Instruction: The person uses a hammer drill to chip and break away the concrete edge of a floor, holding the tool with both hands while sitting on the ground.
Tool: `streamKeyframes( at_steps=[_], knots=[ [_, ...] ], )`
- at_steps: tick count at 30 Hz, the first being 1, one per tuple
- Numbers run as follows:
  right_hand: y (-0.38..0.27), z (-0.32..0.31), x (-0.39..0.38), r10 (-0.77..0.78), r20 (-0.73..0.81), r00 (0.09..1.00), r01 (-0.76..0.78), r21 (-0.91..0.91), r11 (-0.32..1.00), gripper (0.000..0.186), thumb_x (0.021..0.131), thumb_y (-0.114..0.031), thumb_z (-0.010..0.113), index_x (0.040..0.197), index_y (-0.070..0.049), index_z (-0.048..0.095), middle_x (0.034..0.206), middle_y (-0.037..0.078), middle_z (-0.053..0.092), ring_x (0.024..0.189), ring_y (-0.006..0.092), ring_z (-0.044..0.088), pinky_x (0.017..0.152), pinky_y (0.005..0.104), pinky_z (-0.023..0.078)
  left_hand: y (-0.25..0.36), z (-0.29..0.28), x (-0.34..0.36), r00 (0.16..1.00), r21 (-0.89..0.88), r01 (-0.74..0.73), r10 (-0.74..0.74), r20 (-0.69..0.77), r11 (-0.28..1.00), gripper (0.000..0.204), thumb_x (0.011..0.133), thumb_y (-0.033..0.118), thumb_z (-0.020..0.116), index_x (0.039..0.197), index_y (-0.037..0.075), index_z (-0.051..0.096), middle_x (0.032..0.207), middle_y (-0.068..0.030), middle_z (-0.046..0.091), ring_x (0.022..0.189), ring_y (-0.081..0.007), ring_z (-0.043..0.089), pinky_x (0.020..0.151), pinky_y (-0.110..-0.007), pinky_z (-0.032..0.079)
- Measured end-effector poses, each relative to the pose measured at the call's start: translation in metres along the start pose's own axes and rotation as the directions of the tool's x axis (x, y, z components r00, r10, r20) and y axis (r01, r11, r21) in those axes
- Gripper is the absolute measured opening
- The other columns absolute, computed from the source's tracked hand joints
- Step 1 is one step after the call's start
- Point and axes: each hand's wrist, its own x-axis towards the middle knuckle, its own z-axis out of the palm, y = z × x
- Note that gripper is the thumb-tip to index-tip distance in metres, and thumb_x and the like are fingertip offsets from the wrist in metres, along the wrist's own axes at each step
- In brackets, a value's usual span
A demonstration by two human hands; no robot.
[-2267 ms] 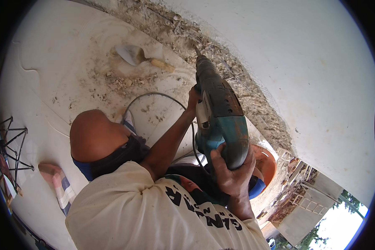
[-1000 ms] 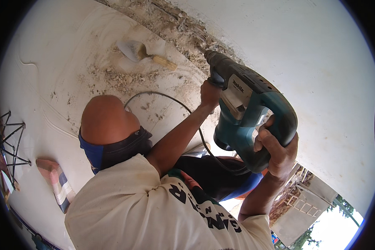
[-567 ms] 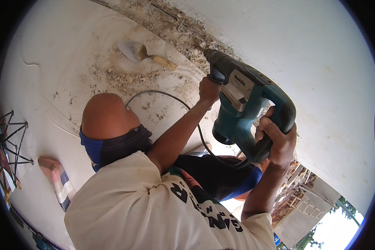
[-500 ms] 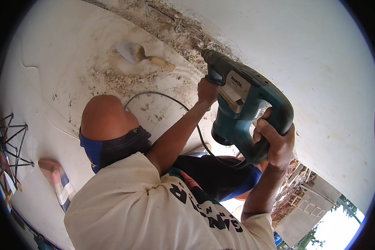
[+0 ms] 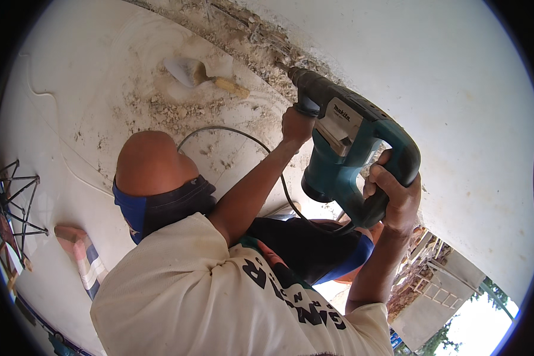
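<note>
A teal and black rotary hammer drill [image 5: 344,130] is held up in both my hands, slanting from lower right to upper left. My left hand [image 5: 296,126] is closed round its front side handle. Round the rear D-shaped handle, my right hand [image 5: 397,196] is wrapped, its fingers passing through the loop. The bit's tip points into a rough, broken groove [image 5: 261,41] where the white wall meets the floor; whether it touches is hard to tell. From the drill's rear end a dark power cord [image 5: 243,135] loops past my left forearm and behind my knee.
A trowel [image 5: 202,76] with a wooden handle lies on the dusty floor beside crumbled rubble [image 5: 178,111]. The smooth white wall [image 5: 451,113] rises on the right. A black metal frame [image 5: 21,207] and a striped cloth [image 5: 80,255] are at the left. A thin white cable crosses the floor.
The drill and both hands have shifted very slightly up and to the right. The grip on both handles is the same.
</note>
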Motion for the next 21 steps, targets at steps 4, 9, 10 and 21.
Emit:
streamKeyframes(
  at_steps=[4, 9, 10, 21],
  knots=[
    [0.007, -0.003, -0.005, -0.016, 0.005, 1.000, 0.016, 0.021, 1.000, 0.021, 0.077, 0.000, 0.069, 0.096, 0.000, 0.061, 0.067, 0.007, 0.059, 0.057, 0.0146, 0.057, 0.058, 0.0282, 0.043, 0.000, 0.003, -0.008, 0.994, -0.121, 0.031, -0.043, -0.098, 0.992, 0.035, 0.083, 0.037, 0.073, 0.088, 0.002, 0.073, 0.084, -0.0210, 0.073, 0.087, -0.0379, 0.073, 0.077, -0.045, 0.059],
    [0.004, -0.002, -0.004, -0.006, 0.019, 1.000, 0.006, 0.035, 0.999, 0.019, 0.078, 0.000, 0.070, 0.095, 0.000, 0.061, 0.066, 0.007, 0.059, 0.056, 0.0147, 0.057, 0.058, 0.0281, 0.043, -0.005, 0.002, -0.007, 0.999, -0.159, 0.030, -0.036, -0.037, 0.987, 0.035, 0.083, 0.036, 0.074, 0.090, 0.002, 0.073, 0.085, -0.0211, 0.073, 0.086, -0.0386, 0.073, 0.075, -0.044, 0.060],
    [0.005, -0.004, -0.003, -0.001, 0.002, 1.000, 0.001, 0.043, 0.999, 0.019, 0.078, 0.000, 0.070, 0.095, 0.000, 0.061, 0.066, 0.007, 0.059, 0.056, 0.0147, 0.057, 0.058, 0.0281, 0.044, 0.002, 0.004, -0.011, 0.998, -0.117, 0.031, -0.038, -0.058, 0.993, 0.034, 0.083, 0.036, 0.074, 0.088, 0.002, 0.072, 0.085, -0.0211, 0.073, 0.085, -0.0383, 0.073, 0.075, -0.044, 0.060],
    [0.008, -0.008, 0.003, -0.024, 0.022, 0.999, 0.023, 0.031, 0.999, 0.018, 0.079, -0.001, 0.070, 0.094, 0.001, 0.062, 0.066, 0.007, 0.059, 0.057, 0.0152, 0.057, 0.057, 0.0286, 0.045, 0.005, 0.003, 0.000, 0.998, -0.053, 0.026, -0.029, -0.055, 0.998, 0.034, 0.082, 0.037, 0.075, 0.084, 0.003, 0.072, 0.085, -0.0203, 0.073, 0.089, -0.0366, 0.073, 0.077, -0.043, 0.060]
  ],
)
